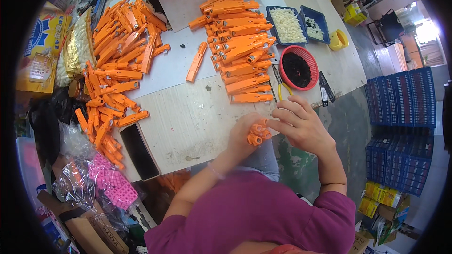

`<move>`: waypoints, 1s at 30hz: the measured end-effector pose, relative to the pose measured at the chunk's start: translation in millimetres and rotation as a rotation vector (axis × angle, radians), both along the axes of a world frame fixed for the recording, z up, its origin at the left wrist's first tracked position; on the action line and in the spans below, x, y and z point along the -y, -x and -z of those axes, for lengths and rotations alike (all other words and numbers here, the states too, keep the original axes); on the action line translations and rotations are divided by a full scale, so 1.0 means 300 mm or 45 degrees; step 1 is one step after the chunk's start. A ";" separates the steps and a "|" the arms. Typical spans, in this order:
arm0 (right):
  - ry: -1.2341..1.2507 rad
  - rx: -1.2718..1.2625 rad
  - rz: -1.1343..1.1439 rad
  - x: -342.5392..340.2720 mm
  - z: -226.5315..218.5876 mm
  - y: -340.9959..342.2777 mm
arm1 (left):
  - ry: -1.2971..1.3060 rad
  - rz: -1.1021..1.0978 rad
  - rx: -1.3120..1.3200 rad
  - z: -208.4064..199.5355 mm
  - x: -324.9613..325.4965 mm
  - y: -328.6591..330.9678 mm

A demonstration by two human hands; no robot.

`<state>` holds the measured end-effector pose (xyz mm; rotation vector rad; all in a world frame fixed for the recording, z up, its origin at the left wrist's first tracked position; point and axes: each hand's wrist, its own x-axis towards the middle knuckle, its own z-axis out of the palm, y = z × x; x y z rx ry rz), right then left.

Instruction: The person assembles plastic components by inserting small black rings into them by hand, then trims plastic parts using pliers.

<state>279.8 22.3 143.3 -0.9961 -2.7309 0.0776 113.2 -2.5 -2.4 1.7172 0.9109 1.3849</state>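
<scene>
My left hand (243,133), slightly blurred, is closed around a bundle of several orange plastic pieces (257,133) in front of my body at the table's near edge. Their round ends face up and toward me. From the right, my right hand (303,127) reaches to the same bundle. Its thumb and index finger come together at the bundle's right side, the other fingers bent and fanned apart. Anything between those fingertips is too small to make out. Beyond my hands, long orange plastic pieces (242,56) lie stacked in a row, with one single piece (196,62) left of it.
A loose heap of orange pieces (125,42) covers the left side. A phone (140,151) lies near the front edge. At right are a red basket of small black parts (297,68), blue trays of white parts (288,26), yellow-handled pliers (284,89) and a yellow cup (338,40).
</scene>
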 end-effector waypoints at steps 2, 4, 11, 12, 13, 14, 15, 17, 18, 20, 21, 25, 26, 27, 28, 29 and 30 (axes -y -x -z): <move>0.006 -0.048 0.020 -0.011 0.010 0.003 | 0.007 -0.013 -0.006 -0.001 0.003 0.000; 0.011 -0.096 0.037 -0.015 0.015 0.002 | 0.012 -0.028 -0.012 0.001 0.004 -0.001; 0.139 -0.213 0.061 -0.024 0.006 -0.004 | -0.003 -0.022 -0.028 0.004 0.001 -0.004; 0.115 -0.232 0.071 -0.024 0.007 -0.005 | -0.007 -0.024 -0.030 0.004 0.000 -0.004; 0.114 -0.232 0.072 -0.025 0.009 -0.003 | -0.008 -0.023 -0.030 0.003 0.001 -0.004; 0.138 -0.216 0.063 -0.027 0.012 0.002 | -0.005 -0.021 -0.027 0.001 0.001 -0.003; 0.162 -0.200 0.054 -0.027 0.013 0.005 | -0.003 -0.019 -0.023 0.001 0.001 -0.002; 0.136 -0.209 0.057 -0.028 0.005 0.001 | -0.011 -0.021 -0.032 0.003 0.000 -0.003; 0.112 -0.219 0.062 -0.029 0.002 0.000 | -0.017 -0.021 -0.042 0.004 0.000 -0.003; 0.104 -0.208 0.052 -0.031 0.012 0.006 | -0.016 -0.018 -0.036 0.003 0.000 -0.002; 0.098 -0.197 0.041 -0.032 0.016 0.008 | -0.014 -0.015 -0.030 0.003 -0.001 0.000; -0.142 -0.600 0.120 -0.009 -0.097 0.006 | -0.016 -0.028 -0.025 0.007 0.000 0.013; -0.237 -0.797 0.180 0.051 -0.160 0.005 | -0.010 -0.016 -0.021 -0.001 0.000 0.010; -0.632 -0.838 0.552 0.138 -0.148 -0.011 | -0.007 0.008 -0.015 -0.015 -0.002 0.002; -0.754 -1.295 -0.098 0.144 -0.195 -0.036 | -0.014 0.039 -0.005 -0.012 -0.009 -0.017; -0.814 -1.721 -0.817 0.139 -0.268 -0.038 | -0.037 0.018 -0.023 -0.001 -0.008 -0.018; -1.149 -1.720 -0.897 0.134 -0.358 0.016 | -0.053 -0.020 -0.057 0.010 -0.002 -0.006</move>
